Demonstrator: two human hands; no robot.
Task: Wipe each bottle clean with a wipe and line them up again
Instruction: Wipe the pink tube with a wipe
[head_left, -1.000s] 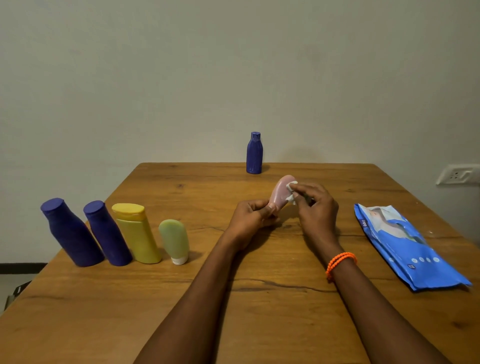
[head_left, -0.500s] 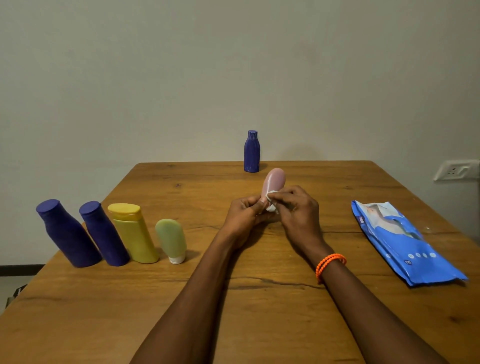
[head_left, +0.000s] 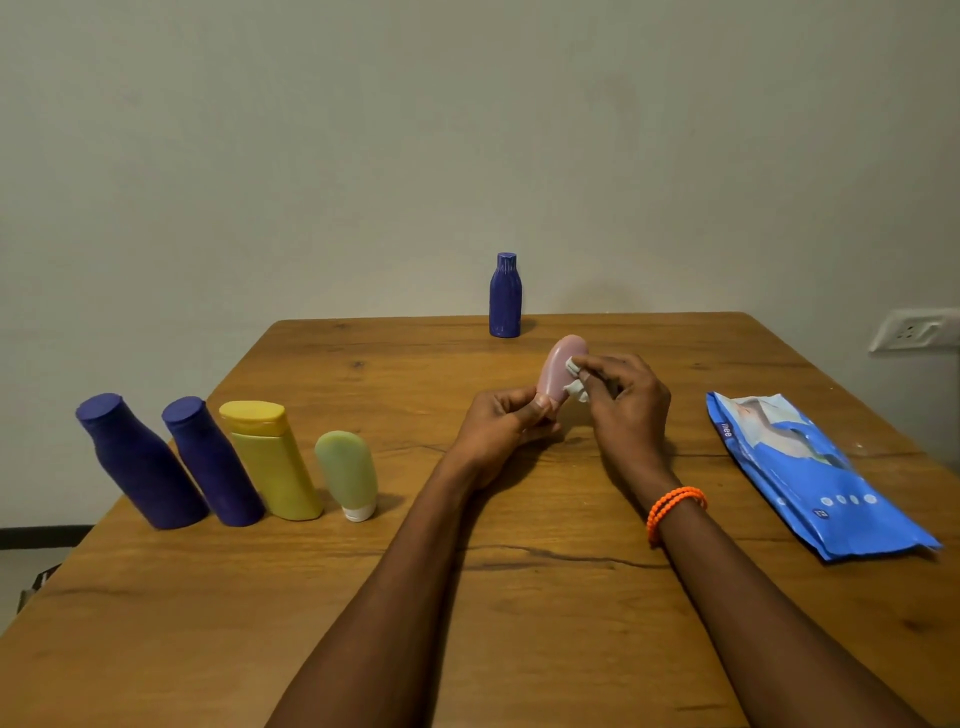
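Note:
My left hand grips the lower end of a small pink bottle, holding it tilted above the wooden table. My right hand pinches a crumpled white wipe against the bottle's right side. At the left, a row stands on the table: two dark blue bottles, a yellow bottle and a pale green tube on its white cap. Another dark blue bottle stands alone at the far edge.
A blue pack of wipes lies flat on the table's right side. A white wall socket sits on the wall at the far right. An orange bead bracelet circles my right wrist.
My right hand with the wipe has slid from the bottle's lower part up along its right side. The pink bottle has tilted slightly to the right in my left hand.

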